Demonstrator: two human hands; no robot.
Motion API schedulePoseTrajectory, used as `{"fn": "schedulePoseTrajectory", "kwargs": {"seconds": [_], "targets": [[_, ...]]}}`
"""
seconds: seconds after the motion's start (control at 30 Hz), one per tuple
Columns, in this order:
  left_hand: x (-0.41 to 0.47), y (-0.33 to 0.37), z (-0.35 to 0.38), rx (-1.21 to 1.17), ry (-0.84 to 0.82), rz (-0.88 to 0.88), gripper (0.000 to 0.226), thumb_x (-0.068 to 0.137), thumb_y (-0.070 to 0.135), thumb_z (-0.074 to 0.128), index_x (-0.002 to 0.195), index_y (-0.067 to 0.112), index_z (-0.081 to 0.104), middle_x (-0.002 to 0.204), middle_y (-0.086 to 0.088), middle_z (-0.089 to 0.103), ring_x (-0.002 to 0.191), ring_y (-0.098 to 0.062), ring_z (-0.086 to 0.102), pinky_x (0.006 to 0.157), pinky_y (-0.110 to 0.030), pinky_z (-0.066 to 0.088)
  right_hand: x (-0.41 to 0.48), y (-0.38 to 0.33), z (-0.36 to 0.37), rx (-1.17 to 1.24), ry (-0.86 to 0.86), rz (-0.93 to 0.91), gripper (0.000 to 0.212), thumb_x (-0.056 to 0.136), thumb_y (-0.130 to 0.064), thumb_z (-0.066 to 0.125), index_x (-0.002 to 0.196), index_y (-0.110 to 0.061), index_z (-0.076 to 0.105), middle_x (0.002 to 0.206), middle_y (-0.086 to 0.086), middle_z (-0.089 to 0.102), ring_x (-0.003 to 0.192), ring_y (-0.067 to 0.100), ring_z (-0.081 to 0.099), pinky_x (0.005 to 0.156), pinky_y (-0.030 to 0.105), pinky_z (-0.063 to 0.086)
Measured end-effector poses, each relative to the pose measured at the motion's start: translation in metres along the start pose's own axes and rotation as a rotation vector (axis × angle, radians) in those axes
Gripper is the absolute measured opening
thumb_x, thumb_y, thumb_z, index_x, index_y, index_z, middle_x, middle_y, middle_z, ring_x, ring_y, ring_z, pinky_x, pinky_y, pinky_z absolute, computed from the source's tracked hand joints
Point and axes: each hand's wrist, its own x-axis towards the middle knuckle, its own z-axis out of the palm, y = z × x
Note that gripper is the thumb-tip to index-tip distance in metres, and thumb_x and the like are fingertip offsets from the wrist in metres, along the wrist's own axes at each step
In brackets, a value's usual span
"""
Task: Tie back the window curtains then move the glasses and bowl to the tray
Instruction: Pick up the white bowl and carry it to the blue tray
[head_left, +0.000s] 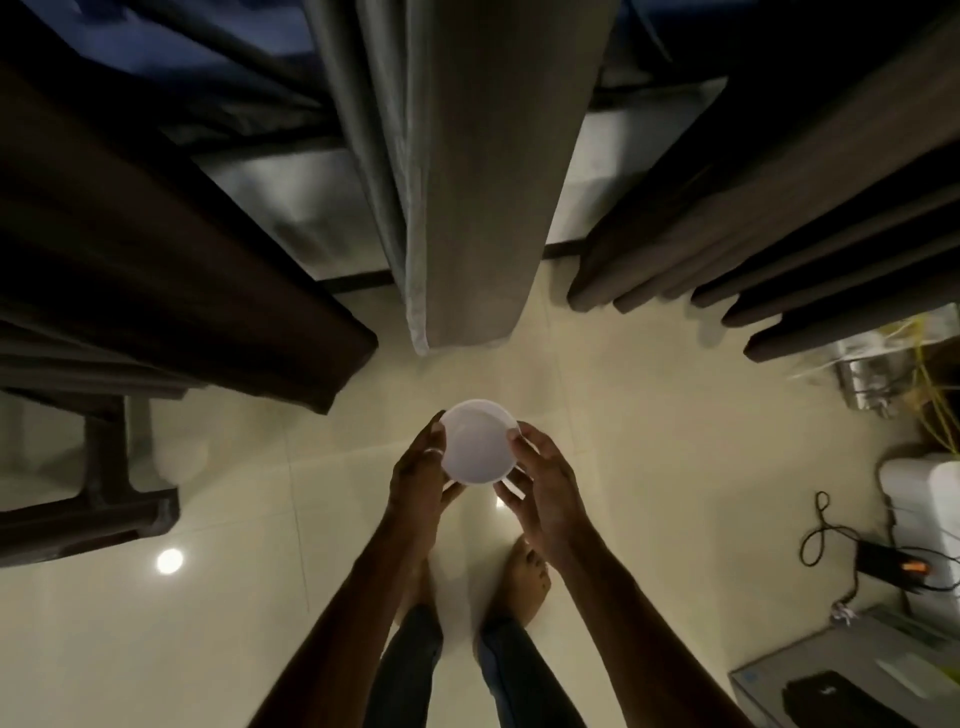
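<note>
Head view: looks straight down on a white bowl (478, 442) held over the floor (649, 441).
Bowl: between the two hands, clear of the floor, mouth up and roughly level; it looks empty.
Left grip: the left hand (415, 470) curls round the bowl's left rim, thumb on the edge, fingers tucked beneath.
Right grip: the right hand (545, 480) pinches the bowl's right rim, thumb on top, fingers (511, 491) under the base.
Nearer hand: neither; both touch the bowl, on opposite sides.
Axis: the bowl is round, so it has no long axis; what counts is keeping the mouth up.
Beyond the bowl: a grey curtain (483, 182) hangs straight ahead, with a dark curtain (156, 234) to the bowl's left and another dark curtain (779, 208) to its right; whether they are tied back I cannot tell.
Below the bowl: the person's bare feet (524, 577) on the floor.
Tray: not in view, nor the glasses, so which way the bowl must travel cannot be read.
Step, as I judge it: carrying the bowl towards the tray.
</note>
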Motion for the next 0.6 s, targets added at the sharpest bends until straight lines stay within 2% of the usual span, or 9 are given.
{"fn": "schedulePoseTrajectory", "kwargs": {"seconds": [0.03,0.1,0.2,0.27,0.33,0.47,0.53,0.6], "targets": [[-0.019,0.012,0.002,-0.013,-0.001,-0.003,0.038,0.087,0.022,0.066,0.124,0.027,0.059,0.118,-0.004,0.063,0.108,-0.027,0.063,0.064,-0.031,0.06,-0.02,-0.012,0.006,-0.007,-0.015,-0.004,0.039,0.088,-0.029,0.072,0.126,-0.024,0.063,0.129,0.005,0.064,0.118,0.032,0.063,0.091,0.045,0.059],[-0.059,0.034,0.004,-0.043,0.014,-0.012,0.028,0.096,0.02,0.058,0.122,0.028,0.059,0.119,-0.006,0.063,0.108,-0.029,0.063,0.068,-0.036,0.057,-0.062,-0.031,0.016,-0.016,-0.039,0.005,0.037,0.089,-0.027,0.07,0.126,-0.023,0.063,0.129,0.007,0.064,0.118,0.034,0.063,0.097,0.052,0.056],[-0.118,0.06,0.003,-0.096,0.002,0.02,0.022,0.1,0.018,0.05,0.115,0.028,0.063,0.112,-0.005,0.067,0.098,-0.025,0.068,0.069,-0.037,0.057,-0.126,-0.054,0.033,-0.029,-0.073,0.0,0.04,0.084,-0.029,0.073,0.123,-0.023,0.065,0.126,0.009,0.068,0.115,0.036,0.066,0.097,0.056,0.055],[-0.156,0.08,0.002,-0.08,0.04,0.06,0.024,0.094,0.027,0.056,0.118,0.028,0.064,0.113,-0.005,0.068,0.1,-0.027,0.068,0.073,-0.039,0.058,-0.167,-0.067,0.043,-0.027,-0.097,-0.014,0.046,0.077,-0.033,0.075,0.122,-0.025,0.067,0.125,0.008,0.068,0.114,0.037,0.067,0.094,0.054,0.057],[-0.193,0.091,0.0,-0.067,0.073,0.083,0.026,0.098,0.026,0.054,0.123,0.026,0.061,0.119,-0.008,0.065,0.109,-0.032,0.064,0.079,-0.043,0.057,-0.209,-0.075,0.052,-0.032,-0.104,-0.019,0.046,0.075,-0.035,0.077,0.12,-0.026,0.068,0.124,0.007,0.068,0.114,0.037,0.067,0.09,0.051,0.059],[-0.267,0.11,-0.001,-0.146,0.104,0.108,0.028,0.103,0.019,0.047,0.129,0.021,0.059,0.125,-0.012,0.063,0.106,-0.031,0.064,0.074,-0.039,0.059,-0.281,-0.08,0.066,0.017,-0.103,-0.037,0.034,0.088,-0.031,0.072,0.121,-0.025,0.068,0.126,0.008,0.068,0.114,0.037,0.066,0.081,0.045,0.061],[-0.299,0.117,-0.003,-0.23,0.128,0.078,0.038,0.103,0.022,0.048,0.14,0.014,0.052,0.136,-0.018,0.059,0.115,-0.036,0.06,0.088,-0.045,0.054,-0.31,-0.079,0.071,0.035,-0.119,-0.03,0.029,0.094,-0.028,0.068,0.123,-0.023,0.067,0.128,0.01,0.067,0.116,0.039,0.064,0.08,0.045,0.061],[-0.33,0.122,-0.007,-0.229,0.135,0.088,0.034,0.102,0.024,0.051,0.135,0.021,0.057,0.133,-0.012,0.063,0.119,-0.032,0.061,0.091,-0.042,0.052,-0.335,-0.078,0.077,0.011,-0.123,-0.023,0.028,0.094,-0.029,0.068,0.122,-0.025,0.068,0.127,0.008,0.068,0.116,0.038,0.064,0.08,0.045,0.061]]}}
